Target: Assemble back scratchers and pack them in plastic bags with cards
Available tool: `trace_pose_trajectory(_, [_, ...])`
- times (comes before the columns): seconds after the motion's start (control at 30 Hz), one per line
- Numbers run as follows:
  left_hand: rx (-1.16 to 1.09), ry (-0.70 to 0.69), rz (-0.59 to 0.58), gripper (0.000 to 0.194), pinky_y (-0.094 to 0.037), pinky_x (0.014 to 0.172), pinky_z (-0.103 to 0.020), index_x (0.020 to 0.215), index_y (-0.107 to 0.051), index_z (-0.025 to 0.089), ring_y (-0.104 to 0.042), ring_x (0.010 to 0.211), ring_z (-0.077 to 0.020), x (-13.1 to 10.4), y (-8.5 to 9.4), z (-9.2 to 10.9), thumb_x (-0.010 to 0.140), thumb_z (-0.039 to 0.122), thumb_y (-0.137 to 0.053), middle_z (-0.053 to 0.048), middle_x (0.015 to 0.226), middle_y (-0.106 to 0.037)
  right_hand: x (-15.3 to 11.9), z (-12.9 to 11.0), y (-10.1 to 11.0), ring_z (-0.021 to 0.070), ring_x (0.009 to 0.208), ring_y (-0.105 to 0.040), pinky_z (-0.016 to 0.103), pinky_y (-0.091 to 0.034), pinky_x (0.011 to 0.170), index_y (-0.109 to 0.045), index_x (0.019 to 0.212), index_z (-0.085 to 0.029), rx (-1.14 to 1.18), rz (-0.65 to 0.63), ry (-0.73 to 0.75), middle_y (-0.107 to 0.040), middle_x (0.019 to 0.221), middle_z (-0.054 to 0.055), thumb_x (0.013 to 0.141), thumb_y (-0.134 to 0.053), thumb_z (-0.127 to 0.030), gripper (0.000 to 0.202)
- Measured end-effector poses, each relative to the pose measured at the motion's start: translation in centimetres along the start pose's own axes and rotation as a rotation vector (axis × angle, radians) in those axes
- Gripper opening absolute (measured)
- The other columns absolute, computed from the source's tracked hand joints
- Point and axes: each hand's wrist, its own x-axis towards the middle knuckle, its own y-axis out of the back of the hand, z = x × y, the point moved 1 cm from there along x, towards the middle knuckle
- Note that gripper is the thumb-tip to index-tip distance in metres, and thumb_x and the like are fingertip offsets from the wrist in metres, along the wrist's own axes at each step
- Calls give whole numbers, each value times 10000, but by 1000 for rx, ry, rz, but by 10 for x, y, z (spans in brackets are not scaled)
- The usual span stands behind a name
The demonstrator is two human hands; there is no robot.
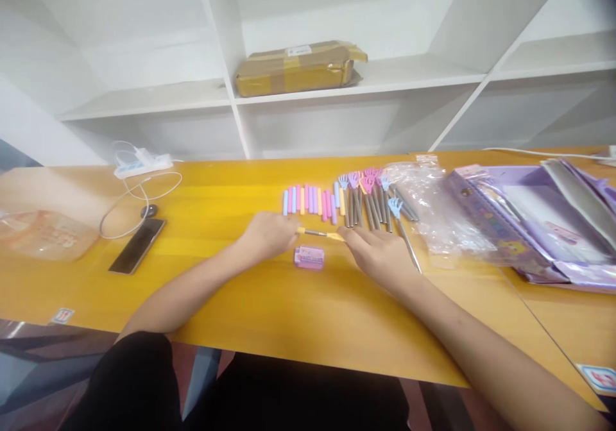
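Both hands hold one small back scratcher (pixel 315 232) level above the table, with yellow ends and a short metal rod between. My left hand (pixel 272 235) is closed round one yellow end. At the other end, my right hand (pixel 375 251) pinches the yellow part, mostly hidden by the fingers. Just below lies a pink-purple packet (pixel 308 258). Beyond the hands is a row of pink, blue, purple and yellow handle sleeves (pixel 310 200). To their right lie several metal-rod back scratchers (pixel 370 200) with coloured hand-shaped heads; one with a blue head (pixel 395 208) sits beside my right hand.
Clear plastic bags (pixel 437 213) and an open purple box (pixel 500 245) lie on the right. A phone (pixel 137 246), a white cable (pixel 108 235), a power strip (pixel 143 165) and an orange bag (pixel 48 235) are on the left. White shelves behind hold a taped parcel (pixel 296 72).
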Motion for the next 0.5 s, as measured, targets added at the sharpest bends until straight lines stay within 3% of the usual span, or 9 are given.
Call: trace_pose_trajectory(0.5, [-15, 0, -27, 307, -485, 618, -327, 994, -742, 141, -747, 752, -272, 1, -6, 1, 1028, 280, -471, -148, 815, -765, 0, 1, -2, 122, 593, -406, 290, -274, 620, -707, 1166, -211, 2, 21, 25, -673, 757, -23, 923, -517, -14, 365])
